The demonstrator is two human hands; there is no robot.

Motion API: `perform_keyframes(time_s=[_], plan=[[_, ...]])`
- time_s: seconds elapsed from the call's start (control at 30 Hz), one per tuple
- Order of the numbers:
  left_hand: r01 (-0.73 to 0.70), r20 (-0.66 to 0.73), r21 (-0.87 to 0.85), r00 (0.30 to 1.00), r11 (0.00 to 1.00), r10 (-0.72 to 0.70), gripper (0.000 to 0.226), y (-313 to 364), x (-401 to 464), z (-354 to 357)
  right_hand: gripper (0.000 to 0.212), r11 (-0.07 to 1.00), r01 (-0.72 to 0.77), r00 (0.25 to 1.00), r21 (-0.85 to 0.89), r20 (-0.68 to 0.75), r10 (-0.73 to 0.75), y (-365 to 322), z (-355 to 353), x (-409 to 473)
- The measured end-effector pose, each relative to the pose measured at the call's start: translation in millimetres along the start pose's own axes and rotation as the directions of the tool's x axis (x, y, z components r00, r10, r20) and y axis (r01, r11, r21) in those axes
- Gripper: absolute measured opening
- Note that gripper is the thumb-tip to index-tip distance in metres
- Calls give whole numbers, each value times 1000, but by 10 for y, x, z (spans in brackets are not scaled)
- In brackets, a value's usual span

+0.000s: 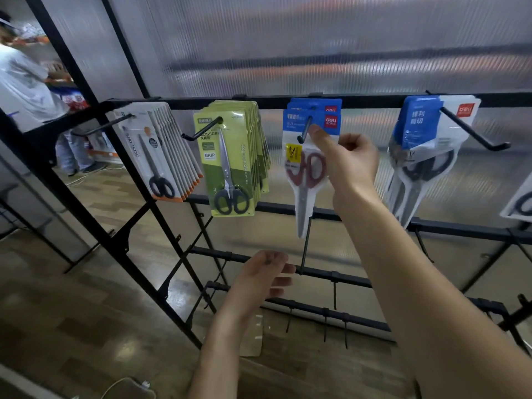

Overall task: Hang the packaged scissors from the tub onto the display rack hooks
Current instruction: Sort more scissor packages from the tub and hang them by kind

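My right hand [344, 159] pinches a blue-topped pack of red-handled scissors [306, 168] by its upper right, with its hang hole on the third hook [303, 131] of the black display rack [288, 102]. Two more blue packs hang behind it. My left hand [263, 276] hovers lower down with relaxed fingers, holding nothing, near a lower rack bar. The tub is out of view.
White packs with black scissors [161, 151] hang on the left hook, green packs [233, 162] on the second, larger blue-and-white packs [423, 151] on the right hook. Empty hooks line the lower bars [331, 277]. A person [26, 82] stands far left. A cardboard piece [253, 335] lies on the floor.
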State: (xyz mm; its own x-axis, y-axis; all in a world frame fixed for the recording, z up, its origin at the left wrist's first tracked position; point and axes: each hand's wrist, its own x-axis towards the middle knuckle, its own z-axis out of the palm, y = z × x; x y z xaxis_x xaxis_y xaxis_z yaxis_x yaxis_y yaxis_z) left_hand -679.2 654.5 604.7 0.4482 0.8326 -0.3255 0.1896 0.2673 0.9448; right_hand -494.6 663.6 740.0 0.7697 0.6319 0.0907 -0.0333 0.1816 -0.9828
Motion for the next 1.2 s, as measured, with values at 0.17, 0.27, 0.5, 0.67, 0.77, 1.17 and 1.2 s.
perform_keyframes(time_s=[0.17,0.27,0.5,0.67,0.77,1.17,1.2], plan=[[-23,1,-20,1000,1000,23,22,23,-51,-29,47,996,-84,993,10,-79,84,14,79,202],[-25,-2,-9,1000,1000,25,23,17,-86,-30,48,995,-97,993,-23,-71,95,22,100,266],[-34,-1,81,999,996,34,22,-64,-152,-22,64,952,-65,998,-298,-9,65,272,-11,112],[-49,-13,127,999,991,51,20,-121,-236,57,57,864,83,985,-497,174,6,526,-297,-320],[-46,-47,130,997,990,53,13,-169,-313,104,53,792,155,926,-590,367,92,580,-511,-582],[80,-265,583,959,809,96,37,-470,-1183,168,67,303,557,620,-774,629,469,667,-994,-1483],[102,-283,595,955,797,89,38,-506,-1282,158,66,294,583,599,-758,645,474,701,-984,-1562]])
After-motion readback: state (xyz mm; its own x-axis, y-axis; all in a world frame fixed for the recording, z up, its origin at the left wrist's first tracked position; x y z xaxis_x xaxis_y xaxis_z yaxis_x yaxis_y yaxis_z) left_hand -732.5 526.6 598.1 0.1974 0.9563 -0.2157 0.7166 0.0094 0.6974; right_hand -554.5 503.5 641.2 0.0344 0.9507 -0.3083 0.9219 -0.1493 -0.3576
